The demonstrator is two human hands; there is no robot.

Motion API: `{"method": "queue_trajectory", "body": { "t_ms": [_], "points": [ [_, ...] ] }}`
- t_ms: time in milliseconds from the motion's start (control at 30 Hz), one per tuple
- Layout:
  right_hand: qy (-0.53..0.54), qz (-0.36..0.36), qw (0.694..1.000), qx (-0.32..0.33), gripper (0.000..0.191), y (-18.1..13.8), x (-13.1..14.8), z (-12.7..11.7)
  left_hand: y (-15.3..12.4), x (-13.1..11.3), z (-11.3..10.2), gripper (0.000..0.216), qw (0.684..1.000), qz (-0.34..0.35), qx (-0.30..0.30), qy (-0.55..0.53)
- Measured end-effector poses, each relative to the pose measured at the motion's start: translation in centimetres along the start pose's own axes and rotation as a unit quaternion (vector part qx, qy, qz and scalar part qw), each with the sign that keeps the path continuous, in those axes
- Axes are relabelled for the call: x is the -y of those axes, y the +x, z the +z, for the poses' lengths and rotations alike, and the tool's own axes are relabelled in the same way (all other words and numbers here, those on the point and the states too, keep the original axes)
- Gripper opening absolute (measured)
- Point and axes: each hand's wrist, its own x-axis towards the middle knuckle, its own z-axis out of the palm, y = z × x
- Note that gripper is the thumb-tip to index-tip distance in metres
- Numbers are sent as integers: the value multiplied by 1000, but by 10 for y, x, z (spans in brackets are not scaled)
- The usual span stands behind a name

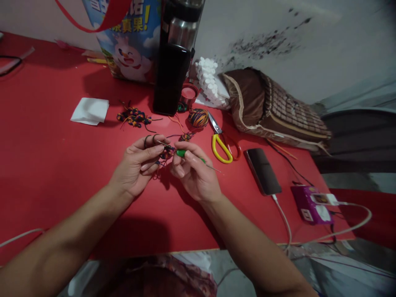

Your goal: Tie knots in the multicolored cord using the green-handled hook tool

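Note:
My left hand (139, 163) pinches a small piece of multicoloured crochet work (167, 153), dark with orange and pink strands. In my right hand (194, 171) is a crochet hook (181, 153) with a green handle; one thin metal end reaches into the crochet work, the other sticks out to the right. Dark yarn is looped round fingers of my left hand. Just beyond my hands lie a small tangle of the same yarn (186, 137) and a ball of variegated yarn (198, 118). Finished-looking crochet pieces (134, 117) rest to the left of the ball.
Scissors (222, 147) with yellow and red handles lie right of the yarn. Behind stand a phone (171, 80) against a flask (182, 24), and a printed bag (130, 49). A charging phone (262, 171), purple box (309, 206), brown cushion (278, 111) and white paper (90, 110) surround the work.

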Motion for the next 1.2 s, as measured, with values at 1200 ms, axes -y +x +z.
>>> {"method": "queue_trajectory", "body": {
  "t_ms": [1200],
  "points": [
    [-68,0,998,17,17,1,9,-9,1,-22,-7,10,983,42,34,174]
  ]
}}
